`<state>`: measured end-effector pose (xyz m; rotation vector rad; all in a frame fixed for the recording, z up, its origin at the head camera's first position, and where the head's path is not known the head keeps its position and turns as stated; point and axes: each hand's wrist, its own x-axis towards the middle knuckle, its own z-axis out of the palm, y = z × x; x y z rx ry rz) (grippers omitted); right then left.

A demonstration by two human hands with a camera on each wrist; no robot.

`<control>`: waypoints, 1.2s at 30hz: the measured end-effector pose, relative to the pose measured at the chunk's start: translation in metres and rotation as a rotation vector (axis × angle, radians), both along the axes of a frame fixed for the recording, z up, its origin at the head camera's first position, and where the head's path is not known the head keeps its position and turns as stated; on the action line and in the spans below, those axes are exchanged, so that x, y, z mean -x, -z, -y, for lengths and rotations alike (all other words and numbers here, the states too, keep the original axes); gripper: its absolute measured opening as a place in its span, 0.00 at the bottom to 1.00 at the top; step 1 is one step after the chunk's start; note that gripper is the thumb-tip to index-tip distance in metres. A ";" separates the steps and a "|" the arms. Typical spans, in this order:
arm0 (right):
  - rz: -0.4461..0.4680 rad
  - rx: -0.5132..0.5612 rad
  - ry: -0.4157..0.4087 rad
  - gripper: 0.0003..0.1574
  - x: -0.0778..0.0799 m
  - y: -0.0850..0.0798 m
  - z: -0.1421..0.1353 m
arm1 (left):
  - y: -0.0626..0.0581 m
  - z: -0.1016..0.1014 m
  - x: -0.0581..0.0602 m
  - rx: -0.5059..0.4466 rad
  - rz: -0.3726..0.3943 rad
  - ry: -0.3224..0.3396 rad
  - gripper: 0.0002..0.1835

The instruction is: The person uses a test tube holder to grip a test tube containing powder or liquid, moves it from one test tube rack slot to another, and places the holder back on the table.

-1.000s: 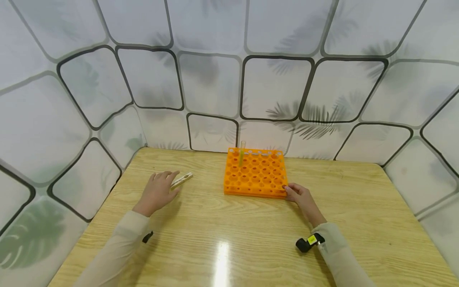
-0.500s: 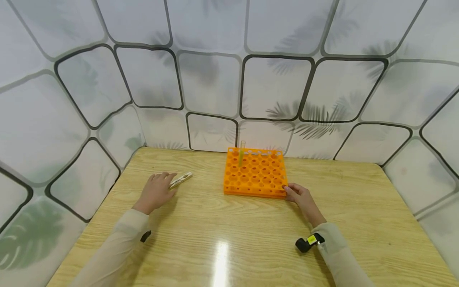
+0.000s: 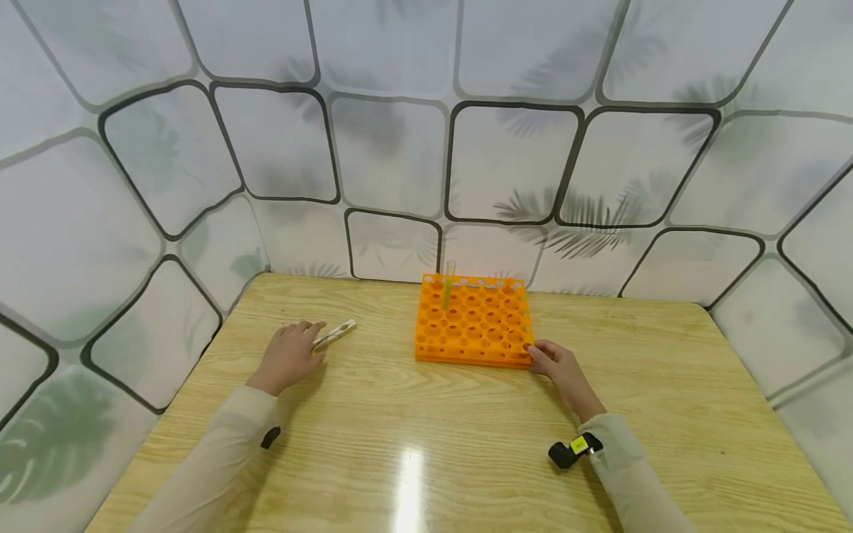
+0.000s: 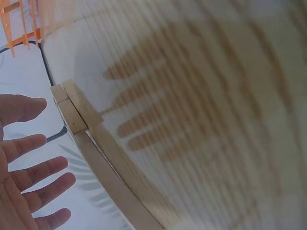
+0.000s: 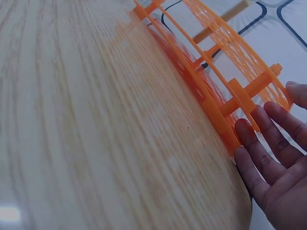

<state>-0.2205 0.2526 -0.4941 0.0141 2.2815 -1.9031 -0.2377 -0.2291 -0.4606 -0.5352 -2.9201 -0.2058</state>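
My left hand hovers with its fingers spread and relaxed beside the near end of a wooden test tube clamp. In the left wrist view the clamp lies on the tabletop, apart from the fingertips. An orange test tube rack stands at the middle back of the table. One glass test tube with yellowish-green liquid stands upright in its left rear part. My right hand holds the rack's near right corner, thumb at the top edge and fingers against the side.
The wooden tabletop reflects a bright strip of light at the front. A patterned wall covering encloses the table's back and sides, close behind the rack. A black wrist camera is strapped at the right sleeve.
My left hand has drawn back slightly to the left from the clamp. My right hand and the rack stay in place.
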 end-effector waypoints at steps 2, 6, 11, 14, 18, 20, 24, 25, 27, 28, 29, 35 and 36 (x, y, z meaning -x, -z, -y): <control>-0.003 -0.001 -0.002 0.30 0.000 0.001 0.000 | 0.001 0.000 0.001 -0.003 0.004 -0.002 0.29; 0.000 -0.005 -0.002 0.30 0.000 0.001 -0.001 | 0.003 0.001 0.003 0.009 0.009 -0.004 0.29; 0.004 -0.001 0.001 0.31 0.001 0.002 -0.001 | 0.003 0.000 0.005 0.015 0.016 -0.006 0.28; 0.002 0.001 0.002 0.31 0.001 0.002 0.000 | 0.003 -0.001 0.006 0.014 0.017 -0.013 0.28; -0.004 0.005 0.002 0.31 0.000 0.002 0.000 | 0.006 -0.002 0.008 0.018 0.012 -0.017 0.27; -0.005 0.005 0.001 0.31 0.000 0.002 0.000 | 0.007 -0.002 0.009 0.023 0.012 -0.019 0.26; -0.002 0.001 0.002 0.31 0.000 0.001 0.000 | 0.008 -0.002 0.009 0.025 0.024 -0.027 0.26; 0.001 -0.002 0.003 0.31 0.000 0.001 0.000 | 0.007 -0.002 0.009 0.024 0.027 -0.030 0.26; 0.007 -0.007 0.009 0.30 0.000 0.000 0.000 | 0.007 -0.002 0.009 0.023 0.035 -0.034 0.25; 0.010 -0.010 0.012 0.30 0.000 0.000 0.000 | 0.007 -0.002 0.009 0.022 0.038 -0.035 0.25; 0.014 -0.013 0.014 0.30 0.000 0.000 0.000 | 0.007 -0.002 0.009 0.021 0.039 -0.038 0.25; 0.021 -0.017 0.020 0.30 0.000 -0.001 0.001 | 0.006 -0.002 0.009 0.024 0.043 -0.037 0.25; 0.019 -0.017 0.019 0.30 -0.001 -0.001 0.001 | 0.005 -0.002 0.009 0.024 0.045 -0.037 0.25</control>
